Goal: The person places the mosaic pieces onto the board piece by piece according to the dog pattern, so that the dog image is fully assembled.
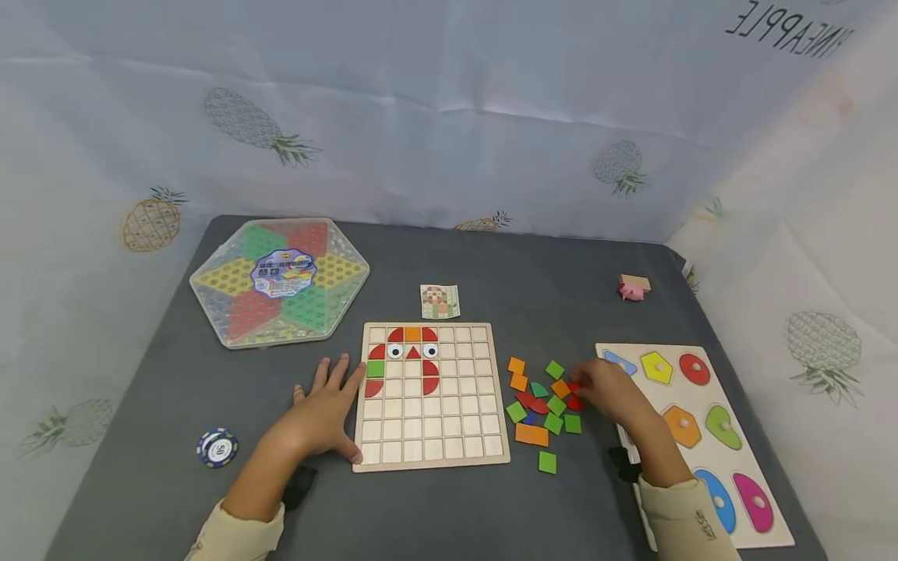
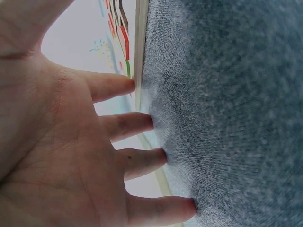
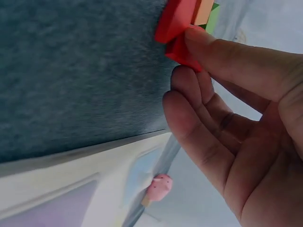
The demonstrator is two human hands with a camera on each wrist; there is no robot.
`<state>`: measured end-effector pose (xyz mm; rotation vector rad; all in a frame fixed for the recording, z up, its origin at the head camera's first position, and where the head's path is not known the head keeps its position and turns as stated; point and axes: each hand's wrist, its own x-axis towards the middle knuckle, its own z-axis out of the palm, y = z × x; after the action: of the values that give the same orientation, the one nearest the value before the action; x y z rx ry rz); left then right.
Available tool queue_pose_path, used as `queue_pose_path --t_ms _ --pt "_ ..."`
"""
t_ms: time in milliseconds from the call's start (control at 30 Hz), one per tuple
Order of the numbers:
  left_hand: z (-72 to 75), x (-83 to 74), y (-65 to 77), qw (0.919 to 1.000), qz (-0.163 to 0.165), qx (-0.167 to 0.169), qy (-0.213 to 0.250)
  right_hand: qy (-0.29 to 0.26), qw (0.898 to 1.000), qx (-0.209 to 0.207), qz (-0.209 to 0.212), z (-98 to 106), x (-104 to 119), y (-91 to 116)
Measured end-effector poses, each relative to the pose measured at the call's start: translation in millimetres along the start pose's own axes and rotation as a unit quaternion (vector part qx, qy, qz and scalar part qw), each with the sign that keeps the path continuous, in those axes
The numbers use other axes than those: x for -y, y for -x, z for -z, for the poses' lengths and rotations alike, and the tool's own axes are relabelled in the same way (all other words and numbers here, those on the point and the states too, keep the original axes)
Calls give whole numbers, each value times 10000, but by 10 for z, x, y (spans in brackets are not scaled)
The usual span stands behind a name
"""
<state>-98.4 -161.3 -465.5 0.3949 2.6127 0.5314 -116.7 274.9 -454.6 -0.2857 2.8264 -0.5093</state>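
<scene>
A wooden grid board (image 1: pixel 452 428) lies mid-table, with red quarter-rounds, a red triangle (image 1: pixel 412 353), two eye pieces, an orange square and a green square (image 1: pixel 375 368) in its upper left cells. My left hand (image 1: pixel 309 425) is spread flat, thumb and index finger at the board's left edge; its fingertips touch the cloth in the left wrist view. My right hand (image 1: pixel 617 395) pinches a red piece (image 3: pixel 182 51) between thumb and fingers, beside another red block (image 3: pixel 176 21). Loose green, orange, red and blue pieces (image 1: pixel 532 435) lie scattered right of the board.
A small picture card (image 1: pixel 440 301) lies behind the board. At the back left is a hexagonal marble-game box (image 1: pixel 337 312); a poker chip (image 1: pixel 217 448) lies front left. On the right are a shape-puzzle board (image 1: pixel 677 389), partly under my right arm, and a pink pig figure (image 1: pixel 631 291).
</scene>
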Motion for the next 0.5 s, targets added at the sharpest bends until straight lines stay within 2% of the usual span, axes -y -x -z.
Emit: queue_pose_path --t_ms 133,233,333,433,500 --pt "0 -28 -1 10000 44 31 -21 75 9998 67 -160 42 48 -32" --pt "4 -36 3 9999 87 47 -33 34 9999 -102 -57 63 184 -115" --pt "7 -38 8 9999 136 32 -45 -212 9989 -300 278 44 442 -245" --pt "-6 -35 2 9999 150 23 -76 -485 9960 -307 684 -19 803 -394" --pt "-17 -33 0 9999 140 5 -89 -603 9918 -248 1100 -81 1066 -506"
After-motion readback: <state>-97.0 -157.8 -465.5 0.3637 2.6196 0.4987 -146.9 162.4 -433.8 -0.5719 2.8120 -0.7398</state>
